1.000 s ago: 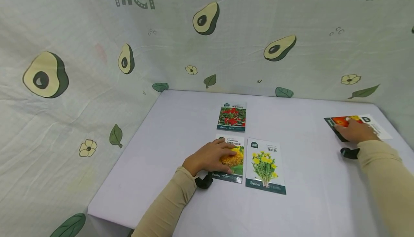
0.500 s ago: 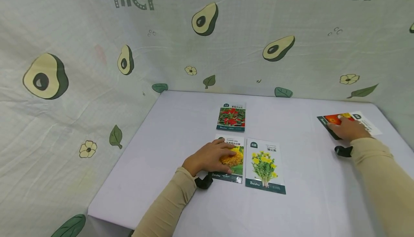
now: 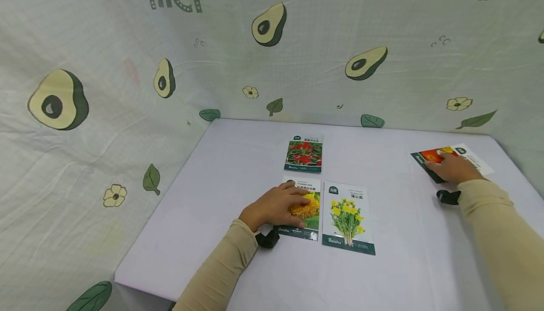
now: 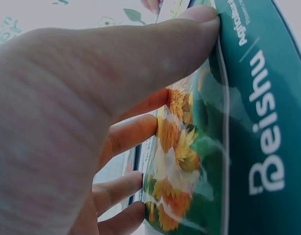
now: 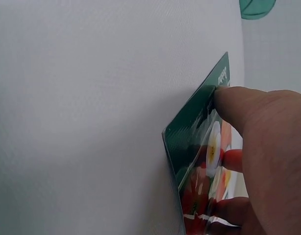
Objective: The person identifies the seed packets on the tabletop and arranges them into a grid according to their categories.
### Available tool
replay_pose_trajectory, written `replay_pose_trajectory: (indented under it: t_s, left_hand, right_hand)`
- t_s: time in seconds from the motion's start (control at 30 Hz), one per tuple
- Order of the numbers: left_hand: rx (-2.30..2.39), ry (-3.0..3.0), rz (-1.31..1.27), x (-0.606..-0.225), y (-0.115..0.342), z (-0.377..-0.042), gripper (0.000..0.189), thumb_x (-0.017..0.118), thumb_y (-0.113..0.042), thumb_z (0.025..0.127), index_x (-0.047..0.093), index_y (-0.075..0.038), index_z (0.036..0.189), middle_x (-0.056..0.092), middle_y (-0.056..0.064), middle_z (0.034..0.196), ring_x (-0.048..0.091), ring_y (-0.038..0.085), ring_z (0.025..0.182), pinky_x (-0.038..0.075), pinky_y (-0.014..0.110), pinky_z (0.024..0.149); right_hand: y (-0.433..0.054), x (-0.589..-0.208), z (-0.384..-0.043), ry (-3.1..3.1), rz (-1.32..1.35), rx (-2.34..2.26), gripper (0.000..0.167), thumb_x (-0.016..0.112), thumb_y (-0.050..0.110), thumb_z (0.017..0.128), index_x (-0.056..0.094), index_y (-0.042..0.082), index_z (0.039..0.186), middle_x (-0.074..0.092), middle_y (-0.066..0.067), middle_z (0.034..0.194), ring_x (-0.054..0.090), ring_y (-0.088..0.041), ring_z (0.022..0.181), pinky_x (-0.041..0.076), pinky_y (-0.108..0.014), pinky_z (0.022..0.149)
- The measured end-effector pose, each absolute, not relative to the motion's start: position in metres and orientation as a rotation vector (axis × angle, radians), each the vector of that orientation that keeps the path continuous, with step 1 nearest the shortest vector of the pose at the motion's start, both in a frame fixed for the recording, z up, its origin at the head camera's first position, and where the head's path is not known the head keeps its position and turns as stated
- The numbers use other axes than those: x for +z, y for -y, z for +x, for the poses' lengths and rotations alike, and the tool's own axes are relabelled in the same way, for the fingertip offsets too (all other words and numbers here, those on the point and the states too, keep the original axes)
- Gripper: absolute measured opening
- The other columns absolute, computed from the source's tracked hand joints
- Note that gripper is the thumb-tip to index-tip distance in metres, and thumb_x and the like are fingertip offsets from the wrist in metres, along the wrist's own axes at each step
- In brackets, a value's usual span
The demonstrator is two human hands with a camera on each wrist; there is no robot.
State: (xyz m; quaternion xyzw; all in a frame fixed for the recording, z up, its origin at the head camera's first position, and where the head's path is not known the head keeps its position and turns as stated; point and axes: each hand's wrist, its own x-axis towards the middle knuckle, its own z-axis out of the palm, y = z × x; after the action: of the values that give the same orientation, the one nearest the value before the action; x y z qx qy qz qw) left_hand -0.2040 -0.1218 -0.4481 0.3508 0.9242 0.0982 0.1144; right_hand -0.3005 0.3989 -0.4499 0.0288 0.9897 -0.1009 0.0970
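Note:
In the head view, my left hand [image 3: 274,207] rests on a sunflower seed packet [image 3: 312,216], fingers spread across its front. The left wrist view shows the thumb [image 4: 189,34] by the packet's green band and the fingertips along the flower picture. Far to the right, my right hand [image 3: 454,168] presses on another seed packet [image 3: 429,155] with red and yellow flowers, turned sideways. In the right wrist view, the thumb [image 5: 234,105] touches that packet's green end [image 5: 189,134], and fingers touch its picture. Part of each packet is hidden under the hand.
A yellow-flowered seed packet [image 3: 348,219] lies just right of the sunflower one. Behind them is a red-flowered seed packet [image 3: 303,155]. The white table [image 3: 204,193] meets an avocado-print cloth [image 3: 314,65] at its back and left side.
My right hand has moved left with its packet, which has turned slightly. The left hand and the other packets have stayed in place.

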Motion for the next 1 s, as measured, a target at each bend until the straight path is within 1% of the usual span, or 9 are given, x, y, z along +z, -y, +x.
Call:
replay_pose_trajectory:
  t_s: [0.23,0.47,0.6,0.77,0.9,1.0]
  left_hand:
    - [0.288,-2.712,1.034,-0.45,0.122,-0.204,0.068,0.07,-0.06,0.086,0.054,-0.032,0.146,0.038,-0.013,0.157,0.022,0.025,0.15,0.028,0.047,0.117]
    - [0.285,-2.718,1.044,-0.45,0.122,-0.205,0.068,0.07,-0.06,0.086,0.054,-0.032,0.146,0.038,-0.013,0.156,0.022,0.025,0.15,0.028,0.048,0.116]
    - [0.293,-2.713,1.042,-0.449,0.122,-0.204,0.067,0.07,-0.059,0.087,0.054,-0.031,0.146,0.038,-0.013,0.156,0.022,0.025,0.15,0.029,0.049,0.116]
    - [0.292,-2.71,1.034,-0.447,0.122,-0.203,0.067,0.07,-0.058,0.087,0.054,-0.031,0.146,0.038,-0.013,0.157,0.022,0.025,0.15,0.028,0.049,0.116]
    - [0.294,-2.712,1.035,-0.446,0.121,-0.203,0.068,0.07,-0.059,0.086,0.055,-0.031,0.146,0.038,-0.013,0.156,0.022,0.025,0.15,0.029,0.049,0.116]
    - [0.296,-2.709,1.04,-0.447,0.121,-0.203,0.067,0.071,-0.058,0.087,0.055,-0.031,0.146,0.039,-0.012,0.156,0.022,0.025,0.15,0.028,0.048,0.116]
  right_hand:
    - [-0.399,-0.448,-0.306,-2.905,0.053,-0.321,0.092,0.043,0.059,0.101,0.031,-0.026,0.135,0.034,-0.05,0.13,0.04,-0.064,0.11,0.035,-0.071,0.098]
    - [-0.398,-0.447,-0.307,-2.843,0.011,-0.347,0.094,0.043,0.061,0.1,0.028,-0.024,0.137,0.031,-0.05,0.133,0.038,-0.063,0.112,0.034,-0.072,0.098]
    - [-0.396,-0.446,-0.307,-2.838,-0.046,-0.347,0.094,0.042,0.062,0.099,0.028,-0.022,0.138,0.03,-0.05,0.135,0.037,-0.064,0.113,0.033,-0.073,0.098]
    - [-0.393,-0.445,-0.308,-2.828,-0.082,-0.37,0.09,0.043,0.061,0.1,0.029,-0.019,0.14,0.029,-0.05,0.135,0.037,-0.064,0.114,0.033,-0.074,0.097]
    - [-0.39,-0.445,-0.309,-2.841,-0.121,-0.38,0.087,0.046,0.056,0.101,0.03,-0.02,0.139,0.031,-0.05,0.135,0.038,-0.064,0.114,0.034,-0.074,0.097]
    - [-0.387,-0.443,-0.311,-2.837,-0.152,-0.358,0.087,0.049,0.057,0.1,0.032,-0.021,0.137,0.032,-0.049,0.134,0.039,-0.064,0.114,0.035,-0.073,0.096]
